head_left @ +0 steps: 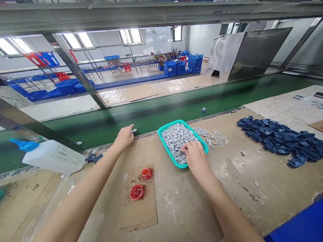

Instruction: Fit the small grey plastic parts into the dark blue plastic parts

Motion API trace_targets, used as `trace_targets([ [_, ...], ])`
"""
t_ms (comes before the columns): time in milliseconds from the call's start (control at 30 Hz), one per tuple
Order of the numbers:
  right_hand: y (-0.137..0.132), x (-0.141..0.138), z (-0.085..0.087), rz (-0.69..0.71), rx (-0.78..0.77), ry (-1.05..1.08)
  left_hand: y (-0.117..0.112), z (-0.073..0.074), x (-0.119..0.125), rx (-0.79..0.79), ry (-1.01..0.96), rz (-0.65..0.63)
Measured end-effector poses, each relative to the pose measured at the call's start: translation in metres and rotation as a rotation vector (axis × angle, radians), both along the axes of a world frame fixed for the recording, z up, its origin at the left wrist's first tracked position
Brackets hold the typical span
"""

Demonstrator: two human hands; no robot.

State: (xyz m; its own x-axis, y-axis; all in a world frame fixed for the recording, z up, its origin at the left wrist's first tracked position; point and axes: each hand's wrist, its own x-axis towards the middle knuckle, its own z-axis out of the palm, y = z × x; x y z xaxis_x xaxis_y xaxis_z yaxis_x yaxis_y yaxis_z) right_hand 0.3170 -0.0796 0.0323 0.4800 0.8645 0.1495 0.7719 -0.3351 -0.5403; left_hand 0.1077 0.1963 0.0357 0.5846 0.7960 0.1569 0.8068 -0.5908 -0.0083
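My left hand (124, 138) reaches to the near edge of the green conveyor belt, its fingers closed around a small grey-and-dark-blue plastic part (134, 131). Inside the turquoise tray (160, 135), my right hand (194, 155) pinches among many small grey plastic pieces (174, 137); the fingertips are partly hidden by the pieces. More loose grey pieces (216, 137) lie just right of the tray. Nearer to me, two small red cups (136, 192) with liquid in them stand on a wet piece of cardboard (138, 216).
Beyond the work table runs the green belt (161, 107), carrying a small blue-and-white part (203, 110). A white squeeze bottle (57, 156) with a blue nozzle lies tilted at left. Dark blue plastic parts (282, 137) are heaped at right. A metal post (73, 70) rises behind.
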Motion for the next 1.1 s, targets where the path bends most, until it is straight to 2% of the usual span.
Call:
trace_targets([
  [133,0.001,-0.001,-0.001,0.043,-0.050,0.000,-0.007,0.007,0.006,0.018,-0.045,-0.047],
  [233,0.002,-0.001,0.000,0.025,-0.103,0.006,-0.008,0.011,0.008,0.009,-0.058,-0.051],
  [433,0.005,-0.005,0.002,-0.028,-0.175,-0.036,-0.002,0.008,-0.006,0.004,-0.100,0.083],
  [567,-0.001,-0.006,0.004,-0.070,-0.079,0.014,-0.013,0.011,-0.022,-0.010,-0.145,0.126],
  [733,-0.008,-0.001,-0.002,-0.067,0.107,0.058,-0.045,0.012,-0.043,-0.028,-0.200,0.106],
  [900,-0.006,0.005,-0.009,-0.117,0.095,-0.049,-0.070,0.000,-0.066,-0.072,-0.184,0.038],
  [1100,-0.005,0.002,-0.006,-0.111,0.138,-0.055,-0.071,-0.007,-0.078,-0.111,-0.135,0.012],
])
